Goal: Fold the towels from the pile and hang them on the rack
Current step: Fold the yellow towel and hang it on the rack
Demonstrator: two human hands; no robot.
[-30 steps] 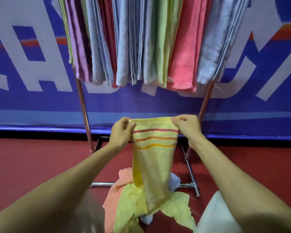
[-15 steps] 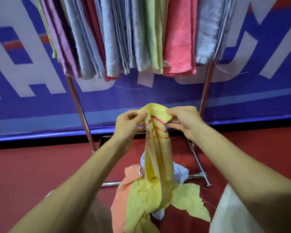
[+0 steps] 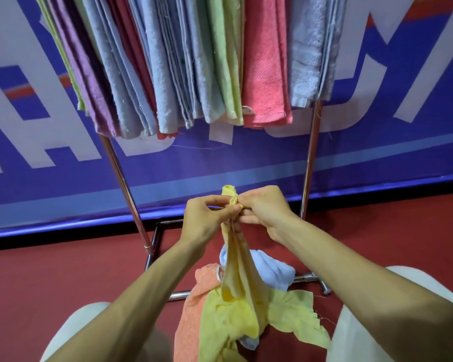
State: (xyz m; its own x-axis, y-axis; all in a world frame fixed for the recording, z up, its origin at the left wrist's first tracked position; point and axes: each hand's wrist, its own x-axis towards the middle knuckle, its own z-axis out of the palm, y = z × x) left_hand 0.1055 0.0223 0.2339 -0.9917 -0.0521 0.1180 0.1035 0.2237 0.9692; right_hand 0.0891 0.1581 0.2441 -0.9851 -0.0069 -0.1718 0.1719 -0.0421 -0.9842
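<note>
Yellow towel (image 3: 236, 257) pinched by left hand (image 3: 204, 220) and right hand (image 3: 266, 209) fingers (image 3: 251, 218); rack (image 3: 310, 152) holds hung towels (image 3: 264, 74).

The person wears pale, off-white clothing (image 3: 351, 340) (trousers or a skirt, it cannot be told which) that shows as 2 smooth, rounded shapes at the bottom corners, over the left leg (image 3: 68, 330) and the right leg (image 3: 416, 279). Both the left forearm (image 3: 131, 296) and right forearm (image 3: 364, 278) are bare, as are the left grip (image 3: 204, 220) and right grip (image 3: 266, 209).
</note>
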